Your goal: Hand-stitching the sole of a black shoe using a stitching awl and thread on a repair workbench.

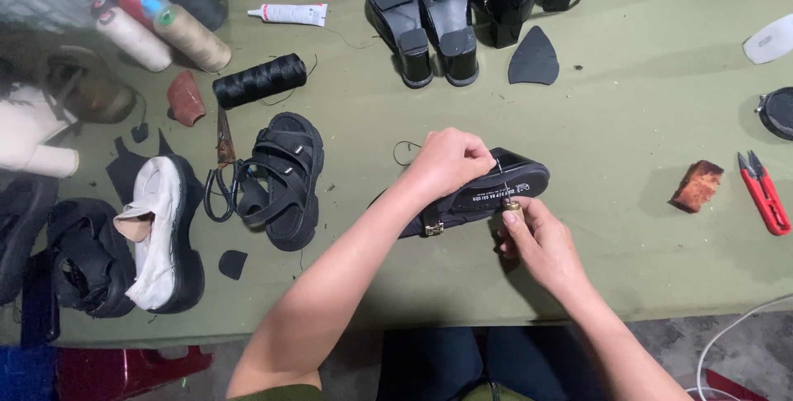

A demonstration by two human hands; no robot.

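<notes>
A black shoe [487, 190] with a glossy toe lies on its side on the green cloth-covered table [628, 227]. My left hand [450, 157] presses down on its upper and pinches a thin thread at the sole's edge. My right hand [537, 236] is closed on a small brass-tipped awl [512, 205], whose tip touches the shoe's insole edge near the toe. A loose loop of thread [405, 151] lies just left of my left hand.
A black strappy sandal [285, 178] and a white shoe [161, 232] lie at left. Thread spools [260, 80] and a glue tube [289, 14] sit at the back left, black heeled shoes [429, 25] behind. Red snips [764, 190] and a brown block [696, 186] lie right.
</notes>
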